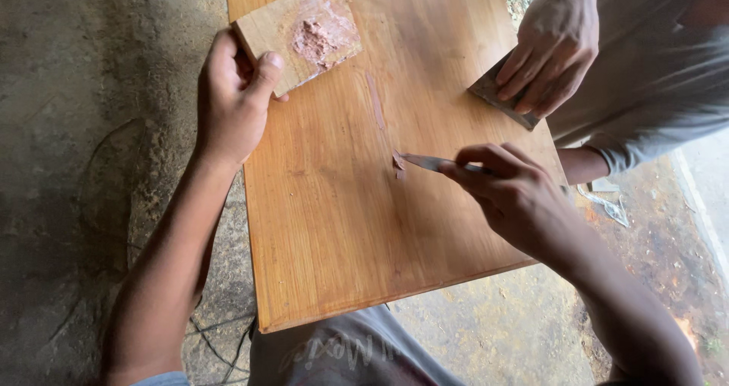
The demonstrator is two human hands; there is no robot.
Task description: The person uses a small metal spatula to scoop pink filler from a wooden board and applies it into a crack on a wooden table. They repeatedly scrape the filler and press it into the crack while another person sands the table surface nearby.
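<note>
board (334, 226) top cut off, co-worker's hand (548, 48) hiding block (493, 93)

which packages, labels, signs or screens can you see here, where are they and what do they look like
No packages, signs or screens in view.
Printed lettering: pale, faded, on the grey garment at the bottom edge, below the wooden board.
Crumpled scrap: pale, flat, on the ground right of the board; too small to tell if it is a wrapper.

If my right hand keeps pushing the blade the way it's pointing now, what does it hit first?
The right hand aims its putty knife leftward, tip at a pinkish filler smear. Beyond that lies bare wooden board to its left edge; the way looks free, though depth is uncertain.
</note>
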